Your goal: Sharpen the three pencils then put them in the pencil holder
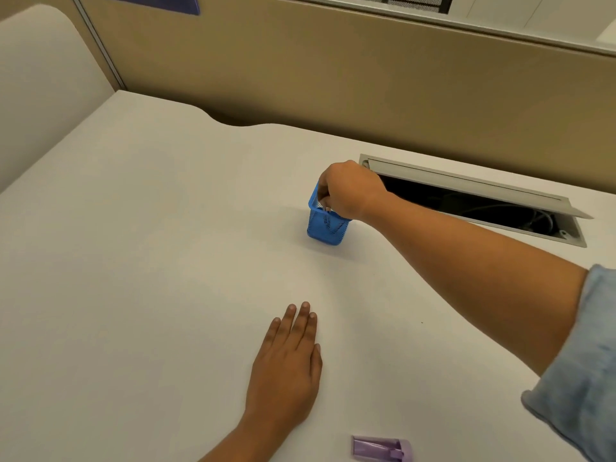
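At frame centre the right hand (350, 190) curls over the small blue mesh pencil holder (325, 225), fingers dipped inside; what it grips, I cannot tell; pencils hidden. The left hand (286, 365) lies flat and released, lower centre; the light holder could tip if the withdrawing hand snags its rim.

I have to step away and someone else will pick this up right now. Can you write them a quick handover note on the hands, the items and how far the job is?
Right hand: reaching into the top of the blue mesh pencil holder, fingers curled at its rim; whether it grips anything cannot be told.
Left hand: flat on the white desk, open, holding nothing.
Purple sharpener: lying on the desk near the front edge, right of the left hand.
Pencils: none lie loose on the desk; dark shapes show through the mesh, count unclear.
Done: apparently the sharpening.
Left: check that all three pencils are in the holder, then withdraw the right hand.
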Motion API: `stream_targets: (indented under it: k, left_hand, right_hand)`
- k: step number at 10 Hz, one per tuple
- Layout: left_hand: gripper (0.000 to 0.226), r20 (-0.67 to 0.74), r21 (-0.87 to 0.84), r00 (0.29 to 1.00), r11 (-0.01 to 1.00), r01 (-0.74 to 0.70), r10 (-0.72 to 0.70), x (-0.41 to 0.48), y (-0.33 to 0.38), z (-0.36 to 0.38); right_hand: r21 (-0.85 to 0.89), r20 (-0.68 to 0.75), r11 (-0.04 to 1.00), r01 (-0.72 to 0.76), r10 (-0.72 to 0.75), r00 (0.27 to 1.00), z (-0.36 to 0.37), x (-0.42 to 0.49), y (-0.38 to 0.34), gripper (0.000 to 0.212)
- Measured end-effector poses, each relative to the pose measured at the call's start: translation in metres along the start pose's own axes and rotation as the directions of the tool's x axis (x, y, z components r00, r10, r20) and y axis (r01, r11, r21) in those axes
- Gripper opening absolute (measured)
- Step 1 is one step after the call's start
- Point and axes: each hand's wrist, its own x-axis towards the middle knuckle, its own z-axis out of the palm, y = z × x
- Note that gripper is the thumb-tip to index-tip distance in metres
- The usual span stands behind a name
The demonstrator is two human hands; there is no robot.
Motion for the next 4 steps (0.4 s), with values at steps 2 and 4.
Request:
stream_targets:
  k: [2, 4]
  left_hand:
    - [0.052, 0.007, -0.006, 1.000, 1.000, 0.001, -0.001, -0.001, 0.000, 0.000]
    - [0.053, -0.034, -0.018, 0.999, 1.000, -0.007, 0.006, 0.000, 0.001, 0.001]
  right_hand:
    - [0.058, -0.084, 0.998, -0.037, 0.042, 0.996, 0.011, 0.004, 0.002, 0.023]
    - [0.233, -0.220, 0.970, -0.068, 0.121, 0.968, 0.001, -0.004, 0.012, 0.017]
